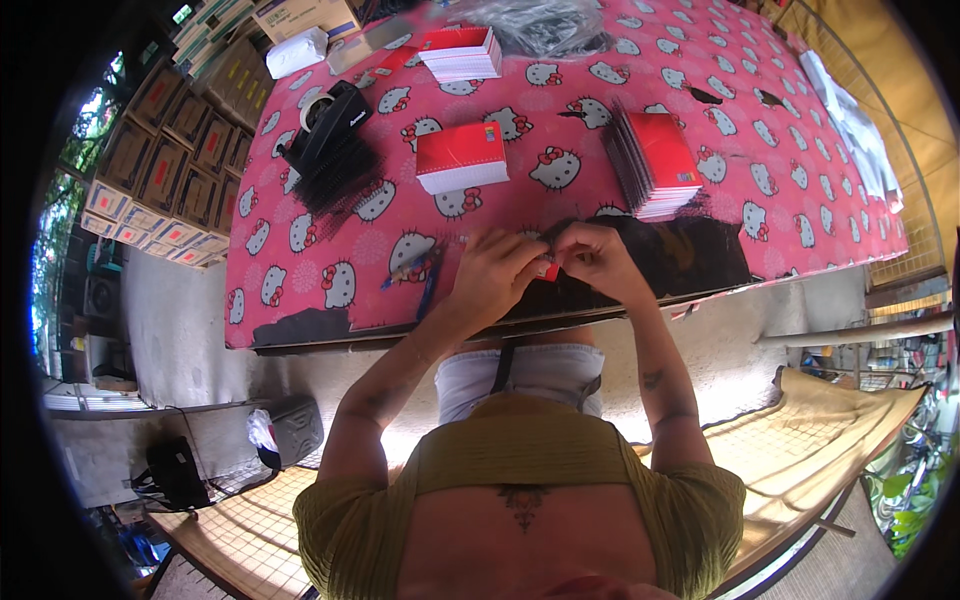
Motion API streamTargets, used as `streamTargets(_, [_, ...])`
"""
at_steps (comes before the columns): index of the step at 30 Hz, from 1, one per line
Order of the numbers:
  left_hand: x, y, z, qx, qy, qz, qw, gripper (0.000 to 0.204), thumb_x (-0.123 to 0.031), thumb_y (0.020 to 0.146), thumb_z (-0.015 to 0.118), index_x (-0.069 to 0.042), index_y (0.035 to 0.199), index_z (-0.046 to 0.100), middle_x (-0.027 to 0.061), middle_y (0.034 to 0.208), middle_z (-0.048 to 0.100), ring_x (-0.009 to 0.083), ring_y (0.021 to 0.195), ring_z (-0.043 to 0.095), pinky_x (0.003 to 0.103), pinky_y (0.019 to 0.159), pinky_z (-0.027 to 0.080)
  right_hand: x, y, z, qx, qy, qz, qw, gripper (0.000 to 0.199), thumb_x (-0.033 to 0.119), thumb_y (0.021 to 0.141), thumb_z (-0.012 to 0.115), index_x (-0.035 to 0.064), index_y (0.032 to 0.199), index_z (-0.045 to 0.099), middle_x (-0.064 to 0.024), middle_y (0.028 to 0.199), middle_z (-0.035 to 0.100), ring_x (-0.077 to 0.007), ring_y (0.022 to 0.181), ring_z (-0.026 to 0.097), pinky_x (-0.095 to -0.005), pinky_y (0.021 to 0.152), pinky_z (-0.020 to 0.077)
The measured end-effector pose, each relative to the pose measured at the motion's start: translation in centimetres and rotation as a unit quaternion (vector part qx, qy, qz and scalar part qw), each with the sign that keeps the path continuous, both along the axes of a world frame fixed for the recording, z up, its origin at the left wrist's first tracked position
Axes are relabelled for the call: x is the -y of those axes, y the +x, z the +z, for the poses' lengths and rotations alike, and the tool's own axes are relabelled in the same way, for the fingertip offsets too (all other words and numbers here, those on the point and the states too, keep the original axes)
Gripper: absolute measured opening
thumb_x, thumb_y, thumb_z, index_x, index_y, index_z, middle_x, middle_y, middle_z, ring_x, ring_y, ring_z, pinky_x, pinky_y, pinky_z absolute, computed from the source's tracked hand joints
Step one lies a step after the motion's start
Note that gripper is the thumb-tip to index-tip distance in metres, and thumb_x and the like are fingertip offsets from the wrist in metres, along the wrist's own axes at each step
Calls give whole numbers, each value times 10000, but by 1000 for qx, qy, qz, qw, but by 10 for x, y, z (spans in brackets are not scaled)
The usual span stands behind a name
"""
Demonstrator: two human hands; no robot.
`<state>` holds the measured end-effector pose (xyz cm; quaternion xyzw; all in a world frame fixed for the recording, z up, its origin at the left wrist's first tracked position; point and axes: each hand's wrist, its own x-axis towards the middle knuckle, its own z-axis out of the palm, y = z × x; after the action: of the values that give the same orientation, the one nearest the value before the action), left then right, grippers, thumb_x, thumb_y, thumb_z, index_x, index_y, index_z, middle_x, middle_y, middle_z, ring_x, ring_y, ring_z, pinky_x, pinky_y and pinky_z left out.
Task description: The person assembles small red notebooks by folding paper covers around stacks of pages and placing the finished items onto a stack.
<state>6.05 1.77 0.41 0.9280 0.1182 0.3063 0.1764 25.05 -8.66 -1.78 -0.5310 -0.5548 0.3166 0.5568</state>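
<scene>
Brown boxes are stacked at the far left, beside the surface, which carries a pink cloth printed with white cat faces. On its left part stands a black tape dispenser with a heap of black strips just beside it. Blue pens lie near the front edge. The left hand and the right hand meet at the front edge, touching each other, and the fingers of both pinch a small red piece between them over a dark patch of the surface. Behind the hands lies a red booklet stack, and further back another red stack. To the right, a fanned red pile rests near the right hand. A clear plastic bag lies at the far edge, and white cloth lies off the right side.
</scene>
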Motion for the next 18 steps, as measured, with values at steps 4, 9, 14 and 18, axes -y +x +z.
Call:
streamTargets(4, [17,-1,5,2,53,19,998,257,-100,821,669,-108,1078,661,62,927,652,256,879,622,427,839,444,0,-28,5,141,77,-167,973,130,-32,751,681,5,780,560,-77,717,584,-168,648,624,-287,598,490])
streamTargets(9, [-8,0,38,-53,38,5,998,241,-56,834,663,-69,1074,667,106,977,650,315,835,619,428,743,485,20,-21,32,109,106,-242,958,96,24,812,694,33,904,669,-116,890,677,-265,809,665,-352,721,518])
streamTargets(14, [-40,83,110,204,87,-81,972,233,-13,841,692,-17,1071,664,114,966,673,295,825,661,364,700,538,52,76,64,267,93,-488,825,298,86,910,627,0,1195,637,-191,1203,639,-356,1101,599,-433,963,453])
streamTargets(18, [-35,155,117,299,-184,-83,933,245,-91,899,705,12,1108,632,89,990,686,158,832,677,276,666,557,58,82,91,330,108,-381,857,730,130,736,822,43,1390,510,-200,1382,526,-376,1304,490,-440,1077,402])
